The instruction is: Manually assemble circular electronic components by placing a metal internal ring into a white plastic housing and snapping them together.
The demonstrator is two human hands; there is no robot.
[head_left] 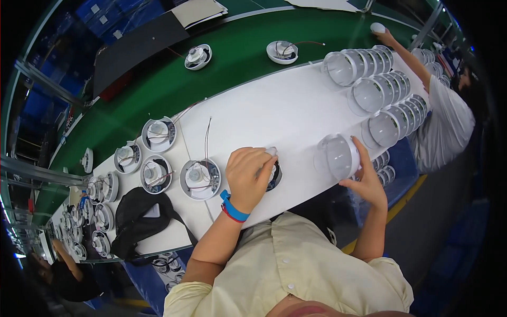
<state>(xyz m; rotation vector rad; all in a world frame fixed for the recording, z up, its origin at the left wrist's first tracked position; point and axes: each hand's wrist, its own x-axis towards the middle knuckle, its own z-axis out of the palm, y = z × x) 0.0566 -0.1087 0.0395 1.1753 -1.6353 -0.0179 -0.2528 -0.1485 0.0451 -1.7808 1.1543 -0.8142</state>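
My left hand, with a blue band at the wrist, is closed with its fingertips at a small translucent piece. Just under and beside these fingers is a round white housing with dark parts inside, mostly covered by the hand. My right hand grips a clear dome cover by its white ring, thumb on the near side and fingers on the far side. The dome lies sideways at the table's near edge, its clear end toward the left. An open white housing with a circuit board and wires sits left of my left hand.
Rows of nested clear domes stand at the right of the white table. Several open housings and a black bag are at the left. Beyond runs a green conveyor belt. A co-worker's hand holds a white round part.
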